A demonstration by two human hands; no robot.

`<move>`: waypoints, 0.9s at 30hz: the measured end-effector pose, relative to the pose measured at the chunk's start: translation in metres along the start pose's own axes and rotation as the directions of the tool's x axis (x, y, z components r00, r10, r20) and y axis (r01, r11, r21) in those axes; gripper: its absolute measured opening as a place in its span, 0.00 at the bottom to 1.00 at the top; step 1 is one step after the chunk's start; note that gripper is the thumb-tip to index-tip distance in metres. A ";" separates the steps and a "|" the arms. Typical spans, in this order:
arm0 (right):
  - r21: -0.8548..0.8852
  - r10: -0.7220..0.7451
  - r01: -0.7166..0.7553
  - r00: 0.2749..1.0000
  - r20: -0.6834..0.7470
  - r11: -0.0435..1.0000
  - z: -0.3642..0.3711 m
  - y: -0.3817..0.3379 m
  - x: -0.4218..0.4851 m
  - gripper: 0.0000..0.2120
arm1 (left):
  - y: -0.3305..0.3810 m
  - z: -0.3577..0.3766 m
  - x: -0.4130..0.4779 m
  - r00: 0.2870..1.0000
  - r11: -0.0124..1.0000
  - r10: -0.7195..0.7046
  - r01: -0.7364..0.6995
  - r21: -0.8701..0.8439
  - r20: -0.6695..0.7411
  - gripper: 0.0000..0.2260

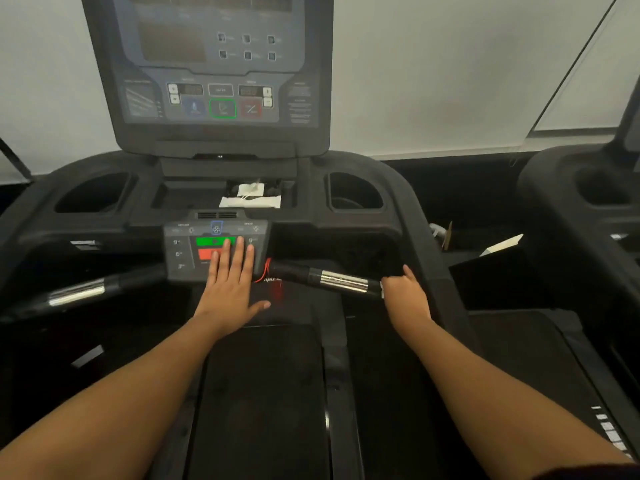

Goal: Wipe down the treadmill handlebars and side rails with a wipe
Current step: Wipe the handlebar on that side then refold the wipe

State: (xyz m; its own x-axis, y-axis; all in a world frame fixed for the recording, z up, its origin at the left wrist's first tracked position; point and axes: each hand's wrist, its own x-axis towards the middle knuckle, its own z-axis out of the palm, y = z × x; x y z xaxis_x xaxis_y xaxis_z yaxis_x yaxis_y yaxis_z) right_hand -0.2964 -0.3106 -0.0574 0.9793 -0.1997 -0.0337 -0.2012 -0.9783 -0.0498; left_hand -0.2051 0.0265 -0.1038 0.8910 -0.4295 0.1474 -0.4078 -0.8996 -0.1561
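Observation:
I stand on a black treadmill. My left hand [230,289] lies flat with straight fingers on the small control panel [183,254], covering part of its green and red buttons. My right hand [405,294] curls around the outer end of the right handlebar [332,277], beside its chrome sensor sleeve; a sliver of white wipe [382,289] shows at the edge of the fingers. The left handlebar [79,292] with its chrome sleeve is untouched. The right side rail [426,230] curves down past my right hand.
A white wipe packet [251,199] lies in the centre tray below the big console screen [214,64]. Cup holders [355,192] sit on either side. A second treadmill [588,202] stands close on the right. The running belt [263,393] is below my arms.

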 end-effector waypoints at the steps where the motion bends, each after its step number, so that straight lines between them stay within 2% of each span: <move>1: -0.005 0.009 -0.009 1.000 -0.003 1.000 0.003 -0.001 0.000 0.10 | 0.000 -0.001 0.000 1.000 1.000 -0.001 0.001 -0.003 0.019 0.56; 6: -0.042 0.008 -0.012 0.995 -0.103 0.999 0.005 -0.005 -0.021 0.23 | 0.002 -0.009 0.003 0.996 1.000 -0.010 0.013 -0.028 0.092 0.59; 8: -0.042 0.012 -0.016 0.995 -0.094 0.999 0.004 -0.005 -0.020 0.23 | 0.003 -0.012 0.003 0.993 0.999 -0.021 0.025 -0.036 0.114 0.59; 12: -0.019 0.047 -0.047 0.999 -0.012 0.999 0.002 -0.005 -0.005 0.15 | 0.005 -0.023 0.003 0.979 0.998 -0.034 0.045 -0.047 0.202 0.61; 16: 0.004 0.042 -0.042 0.994 -0.099 0.999 0.008 -0.009 -0.014 0.18 | 0.006 -0.032 0.004 0.959 0.998 -0.043 0.055 -0.035 0.281 0.63; 20: 0.027 0.079 -0.078 0.996 -0.038 0.997 0.006 -0.012 -0.019 0.11 | 0.007 -0.036 0.005 0.945 0.996 -0.053 0.073 -0.048 0.323 0.64; 25: -0.019 0.066 -0.065 0.996 0.057 0.998 -0.003 -0.015 -0.003 0.13 | 0.008 -0.041 0.005 0.936 0.996 -0.064 0.082 -0.038 0.347 0.65; 27: 0.009 0.094 -0.094 0.995 0.045 0.996 0.000 -0.019 -0.003 0.15 | 0.008 -0.041 0.004 0.934 0.996 -0.064 0.084 -0.042 0.351 0.65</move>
State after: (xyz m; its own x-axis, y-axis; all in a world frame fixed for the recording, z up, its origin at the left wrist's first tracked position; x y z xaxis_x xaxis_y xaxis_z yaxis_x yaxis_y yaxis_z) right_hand -0.2960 -0.2918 -0.0560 0.9541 -0.2877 -0.0828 -0.2926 -0.9546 -0.0555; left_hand -0.2134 0.0141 -0.0642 0.9284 -0.3161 -0.1954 -0.3399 -0.9349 -0.1021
